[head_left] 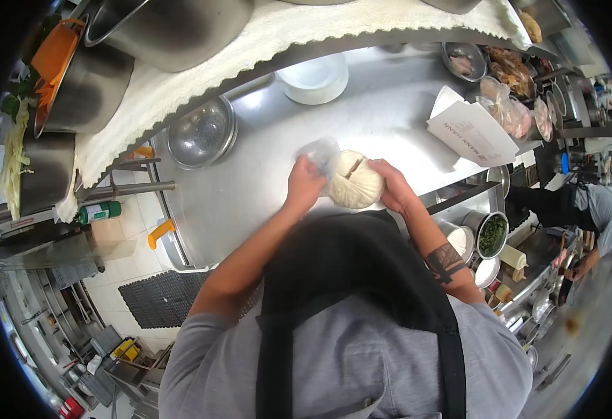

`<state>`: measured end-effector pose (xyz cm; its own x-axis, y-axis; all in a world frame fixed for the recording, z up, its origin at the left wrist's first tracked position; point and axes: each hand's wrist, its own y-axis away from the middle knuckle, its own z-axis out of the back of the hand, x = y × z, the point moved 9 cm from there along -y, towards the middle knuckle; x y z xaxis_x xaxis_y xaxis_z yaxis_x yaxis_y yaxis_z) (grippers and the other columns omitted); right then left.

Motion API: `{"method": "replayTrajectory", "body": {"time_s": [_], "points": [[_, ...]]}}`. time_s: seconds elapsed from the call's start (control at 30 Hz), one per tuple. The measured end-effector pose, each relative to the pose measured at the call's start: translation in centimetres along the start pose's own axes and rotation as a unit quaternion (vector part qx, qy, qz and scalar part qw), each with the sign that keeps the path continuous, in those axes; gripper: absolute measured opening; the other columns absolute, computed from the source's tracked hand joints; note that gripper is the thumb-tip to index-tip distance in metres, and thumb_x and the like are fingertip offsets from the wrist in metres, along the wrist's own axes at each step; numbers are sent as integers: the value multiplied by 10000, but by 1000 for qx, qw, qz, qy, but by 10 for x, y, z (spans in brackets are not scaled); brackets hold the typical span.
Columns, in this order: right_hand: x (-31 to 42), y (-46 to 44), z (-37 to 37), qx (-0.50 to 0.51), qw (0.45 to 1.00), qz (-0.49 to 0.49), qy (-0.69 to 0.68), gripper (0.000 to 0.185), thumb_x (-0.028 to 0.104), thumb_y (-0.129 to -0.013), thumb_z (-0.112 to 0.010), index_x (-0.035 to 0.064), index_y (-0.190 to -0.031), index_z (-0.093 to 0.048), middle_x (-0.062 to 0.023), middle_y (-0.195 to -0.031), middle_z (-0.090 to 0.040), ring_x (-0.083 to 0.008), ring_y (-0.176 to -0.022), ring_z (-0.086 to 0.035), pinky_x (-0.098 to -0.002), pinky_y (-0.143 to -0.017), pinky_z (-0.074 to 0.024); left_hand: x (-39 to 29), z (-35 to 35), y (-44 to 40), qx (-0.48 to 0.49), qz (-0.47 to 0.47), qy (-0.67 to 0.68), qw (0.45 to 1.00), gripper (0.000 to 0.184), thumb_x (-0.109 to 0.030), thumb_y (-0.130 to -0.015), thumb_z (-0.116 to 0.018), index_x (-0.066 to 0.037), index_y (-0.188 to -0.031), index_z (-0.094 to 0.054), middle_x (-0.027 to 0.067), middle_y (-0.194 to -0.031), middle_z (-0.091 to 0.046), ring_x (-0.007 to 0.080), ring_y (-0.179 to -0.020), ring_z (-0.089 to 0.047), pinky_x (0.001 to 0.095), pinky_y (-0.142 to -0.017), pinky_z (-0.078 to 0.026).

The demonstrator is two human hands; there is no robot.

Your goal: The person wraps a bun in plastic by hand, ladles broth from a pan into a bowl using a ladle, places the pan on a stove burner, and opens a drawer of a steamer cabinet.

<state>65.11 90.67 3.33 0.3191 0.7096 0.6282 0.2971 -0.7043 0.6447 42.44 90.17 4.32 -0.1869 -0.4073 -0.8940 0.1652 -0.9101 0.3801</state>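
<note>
In front of my apron, just above the steel counter (pixel 250 167), is a round, cream-coloured, dough-like bundle (pixel 356 187) with folds down its side and a dark gap at its top. My right hand (pixel 392 186) grips its right edge, the fingers curled against it. On the other side, my left hand (pixel 305 186) is closed on a crumpled clear plastic bag (pixel 322 155). The bag lies against the bundle's left side. I cannot tell whether it also wraps the bundle. Some of the left fingertips are hidden behind the plastic.
White plates (pixel 313 80) are stacked at the counter's back. Nested metal bowls (pixel 201 133) stand to the left, a white printed box (pixel 472 133) to the right. Chopped greens fill a pot (pixel 492 234). A shelf with large pots (pixel 173 35) overhangs. Another person (pixel 602 209) works far right.
</note>
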Motion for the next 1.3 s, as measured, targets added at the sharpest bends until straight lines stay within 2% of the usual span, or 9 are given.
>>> {"method": "replayTrajectory", "body": {"time_s": [0.1,0.2,0.5,0.57,0.6,0.67,0.87,1.13,1.3], "points": [[-8,2,-11,95,984,-58,-142,457,290,-1023,-569,-23,-1354,-529,-170,-1363,-593,-292,-1236,-611,-432,-1096,-466,-12,2,6,38,10,-44,998,577,-54,-763,-684,1,-1316,-528,129,-1051,-602,220,-965,-630,358,-829,-527],[10,16,-29,220,942,-52,-250,505,264,-1023,-544,-10,-1442,-479,-160,-1431,-568,-311,-1323,-567,-453,-1135,-444,-56,9,15,-9,-136,-42,990,539,-58,-761,-694,-2,-1276,-545,123,-1035,-604,224,-934,-622,361,-817,-523],[-11,-8,-5,152,977,-60,-136,497,238,-1029,-550,-29,-1439,-457,-187,-1393,-581,-313,-1263,-611,-442,-1095,-494,-20,11,10,46,-27,-165,985,389,-38,-783,-698,28,-1138,-553,87,-964,-613,217,-929,-634,350,-811,-528],[-9,-13,0,135,980,-60,-132,488,239,-1029,-561,-33,-1423,-465,-187,-1365,-594,-303,-1249,-619,-435,-1083,-505,-10,38,11,-76,39,83,993,444,-36,-845,-663,15,-1273,-559,66,-988,-620,172,-947,-626,323,-806,-525],[-11,-12,2,123,983,-63,-122,479,240,-1029,-571,-37,-1406,-472,-187,-1337,-608,-293,-1235,-626,-428,-1070,-516,-18,35,10,-72,44,82,993,444,-36,-845,-663,15,-1273,-559,66,-988,-620,172,-947,-626,323,-806,-525],[-7,-10,0,117,985,-54,-117,476,243,-1027,-579,-36,-1398,-475,-183,-1324,-613,-288,-1228,-629,-425,-1063,-521,-33,34,-8,-109,32,334,936,581,-22,-897,-613,5,-1462,-479,62,-1011,-619,147,-972,-617,301,-817,-519],[-6,-13,-1,114,984,-66,-124,473,269,-1028,-573,-29,-1386,-493,-170,-1320,-619,-280,-1223,-632,-427,-1062,-518,-12,-29,-54,118,33,159,980,700,-5,-890,-588,-1,-1557,-376,52,-1024,-607,147,-933,-599,283,-816,-504],[-16,-13,3,94,979,-84,-158,498,317,-1033,-534,-39,-1381,-517,-179,-1351,-617,-301,-1222,-634,-442,-1078,-503,-17,-41,-39,153,41,178,971,689,-20,-889,-553,-6,-1557,-382,49,-1046,-602,130,-916,-597,272,-786,-493],[-7,-4,-16,174,957,-78,-220,532,346,-1033,-535,-35,-1403,-506,-177,-1356,-613,-298,-1236,-626,-444,-1077,-503,-16,-47,-23,100,-9,277,956,690,-6,-888,-545,-22,-1560,-388,56,-1082,-605,122,-873,-587,269,-755,-495]]}}
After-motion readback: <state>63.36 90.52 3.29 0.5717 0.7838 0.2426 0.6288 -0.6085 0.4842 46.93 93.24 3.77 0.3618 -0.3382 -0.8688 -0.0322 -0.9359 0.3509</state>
